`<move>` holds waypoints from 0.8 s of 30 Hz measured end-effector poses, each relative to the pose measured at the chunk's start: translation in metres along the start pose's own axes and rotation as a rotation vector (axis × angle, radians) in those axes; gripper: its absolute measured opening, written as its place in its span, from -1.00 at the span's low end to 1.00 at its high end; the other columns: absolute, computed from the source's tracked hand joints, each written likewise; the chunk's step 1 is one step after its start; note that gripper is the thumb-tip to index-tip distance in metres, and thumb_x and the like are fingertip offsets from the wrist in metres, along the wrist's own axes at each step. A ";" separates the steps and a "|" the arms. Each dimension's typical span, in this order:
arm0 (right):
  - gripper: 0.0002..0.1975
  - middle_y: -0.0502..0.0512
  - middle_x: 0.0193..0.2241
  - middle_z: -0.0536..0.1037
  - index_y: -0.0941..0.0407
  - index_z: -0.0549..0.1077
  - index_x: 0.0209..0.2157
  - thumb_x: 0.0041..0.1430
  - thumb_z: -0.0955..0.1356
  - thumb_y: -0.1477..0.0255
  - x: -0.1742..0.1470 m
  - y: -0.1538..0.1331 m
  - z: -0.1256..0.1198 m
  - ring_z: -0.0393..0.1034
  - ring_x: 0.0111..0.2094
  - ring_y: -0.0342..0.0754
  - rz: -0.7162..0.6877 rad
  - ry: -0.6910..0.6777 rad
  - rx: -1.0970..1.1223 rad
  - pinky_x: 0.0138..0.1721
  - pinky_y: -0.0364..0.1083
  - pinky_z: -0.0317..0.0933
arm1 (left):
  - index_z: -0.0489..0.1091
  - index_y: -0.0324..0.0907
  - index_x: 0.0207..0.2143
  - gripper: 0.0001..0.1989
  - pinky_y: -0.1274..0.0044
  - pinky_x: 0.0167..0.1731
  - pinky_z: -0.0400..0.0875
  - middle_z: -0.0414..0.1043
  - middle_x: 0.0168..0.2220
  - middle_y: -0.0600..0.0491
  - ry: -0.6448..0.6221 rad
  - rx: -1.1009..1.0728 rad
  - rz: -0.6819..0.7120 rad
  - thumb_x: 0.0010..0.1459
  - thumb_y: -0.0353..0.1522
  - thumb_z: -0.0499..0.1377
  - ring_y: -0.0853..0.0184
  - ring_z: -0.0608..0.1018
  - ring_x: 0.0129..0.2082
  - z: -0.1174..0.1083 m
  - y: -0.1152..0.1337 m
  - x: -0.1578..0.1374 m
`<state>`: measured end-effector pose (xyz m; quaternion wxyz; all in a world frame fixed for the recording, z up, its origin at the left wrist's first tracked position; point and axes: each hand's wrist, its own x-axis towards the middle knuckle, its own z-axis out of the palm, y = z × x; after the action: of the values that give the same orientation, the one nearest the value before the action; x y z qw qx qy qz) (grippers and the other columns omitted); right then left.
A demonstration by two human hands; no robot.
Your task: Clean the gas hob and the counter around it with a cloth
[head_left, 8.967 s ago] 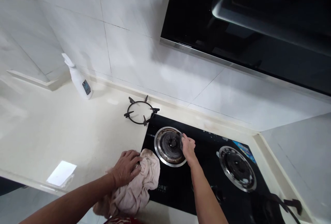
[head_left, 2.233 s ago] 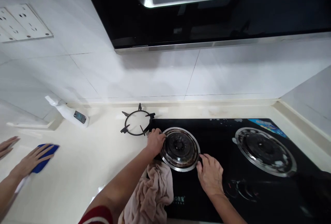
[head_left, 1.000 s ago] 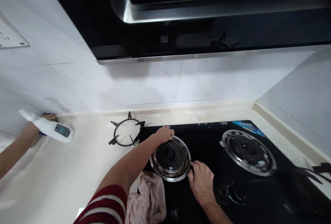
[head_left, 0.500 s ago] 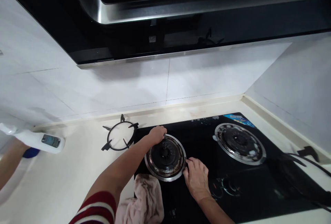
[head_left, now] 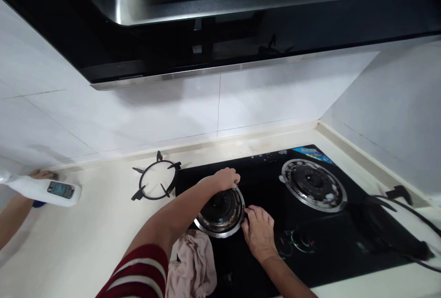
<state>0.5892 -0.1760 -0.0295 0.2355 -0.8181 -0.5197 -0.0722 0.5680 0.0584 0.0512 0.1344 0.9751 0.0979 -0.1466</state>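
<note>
My left hand (head_left: pixel 226 179) is closed at the upper right part of the left burner's round metal drip tray (head_left: pixel 217 233), in the middle of the view. A small dark bit shows at its fingertips; I cannot make out what it is. My forearm in a red striped sleeve crosses over the tray's left side and hides it. With bent fingers my right hand (head_left: pixel 259 233) grips the tray's right rim from the side. A crumpled pink cloth (head_left: pixel 195 261) lies at the front left of the black gas hob (head_left: pixel 262 197), just below the tray.
A black pan support (head_left: pixel 140 183) lies on the pale counter, left of the hob. Further left are another person's hand (head_left: pixel 42 174) and a white device with a dark display (head_left: pixel 41 190). The right burner (head_left: pixel 314 184) has whitish patches. A range hood (head_left: pixel 220 54) hangs above.
My left hand has moved right along the tray's upper rim. My right hand stays at the right rim. At the far left, the other person's hand has moved up towards the wall.
</note>
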 end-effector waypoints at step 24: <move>-0.78 0.14 -0.10 0.47 0.08 0.44 -0.15 0.20 0.25 0.52 0.000 -0.001 0.002 0.27 -0.01 0.06 0.025 0.042 0.046 0.01 0.06 0.07 | 0.42 -0.11 -0.13 -0.82 0.45 -0.19 0.43 0.41 -0.09 -0.03 0.071 0.119 -0.560 0.26 -0.38 0.07 0.22 0.51 -0.10 0.024 -0.022 -0.144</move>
<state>0.5886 -0.1743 -0.0313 0.2661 -0.8170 -0.5060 -0.0747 0.4214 0.0506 0.0691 0.0277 0.9208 0.3594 -0.1491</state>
